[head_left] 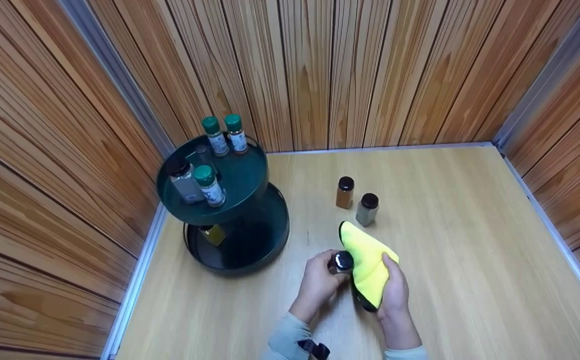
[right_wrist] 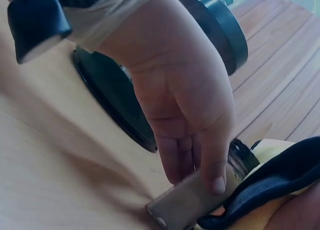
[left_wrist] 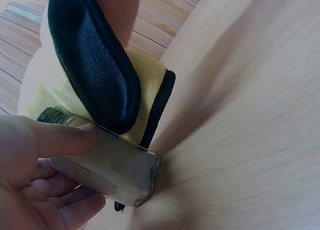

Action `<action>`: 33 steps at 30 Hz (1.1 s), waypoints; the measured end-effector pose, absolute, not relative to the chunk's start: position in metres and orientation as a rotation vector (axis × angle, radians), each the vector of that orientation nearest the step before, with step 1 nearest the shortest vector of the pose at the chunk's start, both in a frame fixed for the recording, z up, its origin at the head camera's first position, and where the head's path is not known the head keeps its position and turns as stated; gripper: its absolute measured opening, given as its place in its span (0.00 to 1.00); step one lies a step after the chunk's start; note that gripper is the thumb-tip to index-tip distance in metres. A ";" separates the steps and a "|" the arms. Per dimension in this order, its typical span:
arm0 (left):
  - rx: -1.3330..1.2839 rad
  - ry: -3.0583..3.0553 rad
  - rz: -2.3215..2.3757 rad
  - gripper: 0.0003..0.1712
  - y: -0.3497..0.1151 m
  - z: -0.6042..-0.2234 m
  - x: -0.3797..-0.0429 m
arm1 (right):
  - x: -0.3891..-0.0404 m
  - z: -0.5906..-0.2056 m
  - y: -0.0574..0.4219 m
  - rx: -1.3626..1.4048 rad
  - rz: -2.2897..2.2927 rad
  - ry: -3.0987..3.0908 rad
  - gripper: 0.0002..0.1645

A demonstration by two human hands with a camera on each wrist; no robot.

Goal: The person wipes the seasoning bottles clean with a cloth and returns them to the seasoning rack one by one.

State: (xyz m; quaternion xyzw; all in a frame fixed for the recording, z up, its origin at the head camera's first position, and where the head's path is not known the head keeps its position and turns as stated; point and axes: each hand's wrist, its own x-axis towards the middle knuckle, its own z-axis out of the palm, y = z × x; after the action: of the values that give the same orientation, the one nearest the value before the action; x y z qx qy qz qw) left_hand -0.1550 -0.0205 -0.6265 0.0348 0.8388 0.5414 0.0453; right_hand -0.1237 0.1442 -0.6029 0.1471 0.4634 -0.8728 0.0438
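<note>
My left hand [head_left: 318, 280] grips a square clear spice jar [left_wrist: 112, 162] with a black cap, its thumb on one side and fingers on the other. The jar's contents look greyish. My right hand [head_left: 395, 287] holds a folded yellow cloth [head_left: 367, 257] with black edging, thumb on top. In the left wrist view the cloth, with its dark lining showing, lies against the jar's side near the cap. Just beyond the cloth stand two more black-capped jars, one with brown contents [head_left: 345, 193] and one with greyish contents [head_left: 367, 210].
At left stands a dark green two-tier round rack [head_left: 249, 200]. Its upper tier carries several jars, some green-capped [head_left: 209, 186], one large with a dark cap [head_left: 184, 182]. A jar with yellowish contents [head_left: 213, 234] is on the lower tier. Wood-panelled walls [head_left: 305, 75] enclose the table [head_left: 470, 240].
</note>
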 end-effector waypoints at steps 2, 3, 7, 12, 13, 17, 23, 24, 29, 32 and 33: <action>0.109 2.559 1.649 0.26 -0.020 -0.627 -0.156 | -0.125 -0.603 0.148 0.470 -2.678 1.346 0.28; 0.107 2.558 1.644 0.26 -0.020 -0.627 -0.156 | -0.125 -0.603 0.150 0.481 -2.682 1.323 0.29; 0.152 2.574 1.651 0.26 -0.021 -0.627 -0.158 | -0.127 -0.604 0.156 0.532 -2.683 1.312 0.29; 0.168 2.534 1.671 0.32 -0.022 -0.626 -0.158 | -0.128 -0.605 0.161 0.582 -2.696 1.290 0.26; 0.169 2.529 1.666 0.34 -0.023 -0.626 -0.158 | -0.128 -0.605 0.162 0.586 -2.699 1.277 0.26; 0.135 2.531 1.630 0.40 -0.023 -0.625 -0.156 | -0.127 -0.605 0.163 0.582 -2.694 1.228 0.27; -0.091 2.763 1.453 0.48 -0.010 -0.626 -0.145 | -0.126 -0.607 0.165 0.594 -2.690 1.198 0.27; -0.135 2.805 1.425 0.49 -0.008 -0.626 -0.143 | -0.125 -0.608 0.165 0.588 -2.685 1.214 0.28; -0.236 2.885 1.394 0.41 0.002 -0.626 -0.137 | -0.126 -0.608 0.165 0.571 -2.682 1.236 0.28; -0.215 2.910 1.394 0.35 0.004 -0.625 -0.138 | -0.126 -0.607 0.164 0.568 -2.699 1.218 0.28; -0.200 2.918 1.382 0.34 0.004 -0.624 -0.138 | -0.126 -0.607 0.164 0.568 -2.707 1.215 0.28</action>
State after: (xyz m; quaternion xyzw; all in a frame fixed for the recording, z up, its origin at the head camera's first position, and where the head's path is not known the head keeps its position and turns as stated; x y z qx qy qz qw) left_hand -0.1381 0.0045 -0.6245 -0.0619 0.9011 0.4267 -0.0466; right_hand -0.1261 0.1639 -0.6072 0.1876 0.4013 -0.8945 0.0604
